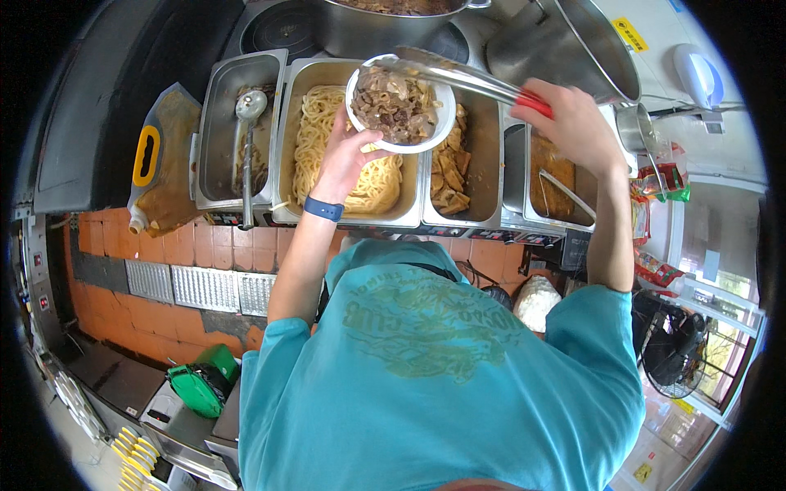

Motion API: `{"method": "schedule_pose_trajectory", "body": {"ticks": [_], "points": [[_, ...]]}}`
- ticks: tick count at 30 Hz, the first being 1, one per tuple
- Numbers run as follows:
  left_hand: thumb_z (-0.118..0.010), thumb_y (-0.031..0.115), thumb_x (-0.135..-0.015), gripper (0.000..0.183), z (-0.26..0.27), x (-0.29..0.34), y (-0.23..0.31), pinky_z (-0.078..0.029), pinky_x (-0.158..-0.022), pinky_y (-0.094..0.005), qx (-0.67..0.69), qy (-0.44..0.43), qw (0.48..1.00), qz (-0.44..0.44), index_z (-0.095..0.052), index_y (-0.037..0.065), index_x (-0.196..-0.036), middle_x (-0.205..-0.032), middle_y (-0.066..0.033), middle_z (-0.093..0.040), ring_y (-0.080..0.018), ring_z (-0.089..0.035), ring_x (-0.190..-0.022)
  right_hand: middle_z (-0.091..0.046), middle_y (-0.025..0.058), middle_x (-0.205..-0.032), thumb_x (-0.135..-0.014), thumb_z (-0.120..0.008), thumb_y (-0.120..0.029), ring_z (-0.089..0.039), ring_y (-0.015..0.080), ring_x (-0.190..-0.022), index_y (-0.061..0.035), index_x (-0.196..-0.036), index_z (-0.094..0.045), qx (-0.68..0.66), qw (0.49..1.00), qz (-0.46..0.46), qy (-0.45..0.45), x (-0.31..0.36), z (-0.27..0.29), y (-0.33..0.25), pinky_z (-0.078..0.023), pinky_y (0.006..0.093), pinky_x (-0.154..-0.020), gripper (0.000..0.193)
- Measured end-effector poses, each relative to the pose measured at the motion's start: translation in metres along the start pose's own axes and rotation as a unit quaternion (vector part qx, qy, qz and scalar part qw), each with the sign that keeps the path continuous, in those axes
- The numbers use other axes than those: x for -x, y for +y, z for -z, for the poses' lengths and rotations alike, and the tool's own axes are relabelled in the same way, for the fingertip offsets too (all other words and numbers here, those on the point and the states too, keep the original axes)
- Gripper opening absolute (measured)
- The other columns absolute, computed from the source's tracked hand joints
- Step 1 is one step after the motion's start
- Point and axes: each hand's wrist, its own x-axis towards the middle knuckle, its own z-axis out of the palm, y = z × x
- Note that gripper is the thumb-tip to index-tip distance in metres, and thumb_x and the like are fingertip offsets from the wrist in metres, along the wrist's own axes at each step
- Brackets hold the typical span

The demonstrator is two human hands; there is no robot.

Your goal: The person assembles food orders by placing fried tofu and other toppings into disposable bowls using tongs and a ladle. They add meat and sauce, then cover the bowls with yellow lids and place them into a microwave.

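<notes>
I see the left hand (pixel 347 161) gripping a white bowl (pixel 444 123) at its lower left side, the thumb across the rim and most of the fingers hidden from me. The bowl is held above the steel pans (pixel 485 168), over the border between the noodles (pixel 385 184) and the brown slices (pixel 449 178), and it carries thin brown and greyish pieces of food (pixel 393 108). The right hand (pixel 565 119) is wrapped around the red grip (pixel 534 103) of metal tongs (pixel 481 78); their far end reaches over the bowl's upper edge and blurs, so I cannot tell whether the tips touch anything.

For writing, I find curved lettering within a large greenish print (pixel 417 311) on the turquoise shirt (pixel 508 409), partly legible from here. A yellow label (pixel 630 34) with a dark symbol and a row of small characters is stuck on the pale surface at upper right. Red packets (pixel 655 266) at the right have printing too small for me to read. A blue wristband (pixel 324 209) circles the left wrist. Further left, a ladle (pixel 248 147) lies in another pan, just beside a jug (pixel 168 155) of amber liquid with a yellow handle.
</notes>
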Motion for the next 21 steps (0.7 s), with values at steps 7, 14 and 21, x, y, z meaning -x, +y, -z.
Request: {"method": "schedule_pose_trajectory", "body": {"ticks": [7, 14, 21], "points": [[-0.064, -0.005, -0.082, 0.088, -0.003, 0.003, -0.001, -0.062, -0.086, -0.0451, -0.034, 0.033, 0.999, -0.021, -0.017, 0.015, -0.154, -0.137, -0.0202, -0.047, -0.0313, -0.059, -0.118, -0.068, 0.0194, -0.081, -0.094, -0.065, -0.036, -0.066, 0.0392, -0.073, -0.0036, -0.102, -0.061, -0.011, 0.998, 0.037, -0.058, 0.034, 0.014, -0.009, -0.05, 0.0427, -0.064, 0.033], [-0.061, -0.004, -0.084, 0.085, -0.002, 0.007, -0.001, -0.059, -0.091, -0.0474, -0.026, 0.044, 0.998, -0.028, -0.017, 0.013, -0.155, -0.138, -0.0176, -0.05, -0.0317, -0.059, -0.119, -0.067, 0.0201, -0.079, -0.096, -0.062, -0.037, -0.066, 0.038, -0.073, -0.004, -0.103, -0.059, 0.032, 0.997, 0.042, -0.054, 0.033, 0.009, -0.009, -0.05, 0.0433, -0.066, 0.034], [-0.061, -0.007, -0.082, 0.086, 0.004, 0.004, -0.001, -0.061, -0.087, -0.0464, -0.009, 0.035, 0.999, -0.027, -0.017, 0.012, -0.153, -0.133, -0.0189, -0.052, -0.0311, -0.06, -0.117, -0.063, 0.0203, -0.073, -0.096, -0.062, -0.031, -0.064, 0.0367, -0.066, -0.0026, -0.098, -0.062, 0.005, 0.997, 0.042, -0.057, 0.034, 0.012, -0.005, -0.048, 0.0417, -0.063, 0.029]]}}
